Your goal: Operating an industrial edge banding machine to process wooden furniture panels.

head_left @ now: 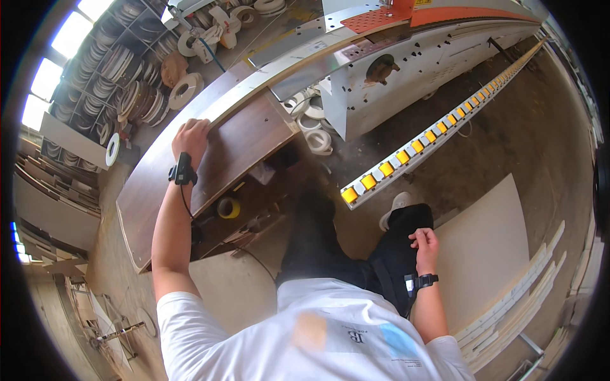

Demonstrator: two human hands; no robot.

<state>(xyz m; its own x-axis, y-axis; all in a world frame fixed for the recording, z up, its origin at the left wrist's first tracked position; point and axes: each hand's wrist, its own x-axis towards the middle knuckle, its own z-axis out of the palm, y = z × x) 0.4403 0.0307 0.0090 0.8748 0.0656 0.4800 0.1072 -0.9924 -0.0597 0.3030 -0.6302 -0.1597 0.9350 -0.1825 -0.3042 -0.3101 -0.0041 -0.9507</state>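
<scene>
My left hand (190,141) rests at the seam between a brown wood-look tabletop (244,136) and the pale metal strip (232,101) along its far side. Its fingers curl down together, and whatever may be under them is hidden. By my right thigh hangs my right hand (424,244), fingers loosely curled, with nothing visible in it. Each wrist wears a black strap with a small device. Ahead of the tabletop, the metal strip runs on along a large white machine (419,82) with an orange-red upper part.
A long rail with yellow rollers (402,157) stretches away on the right. Below the tabletop sits a yellow tape roll (229,207). Shelves of edging coils (95,82) stand at far left. A pale board (486,235) and long strips (515,295) lie to my right.
</scene>
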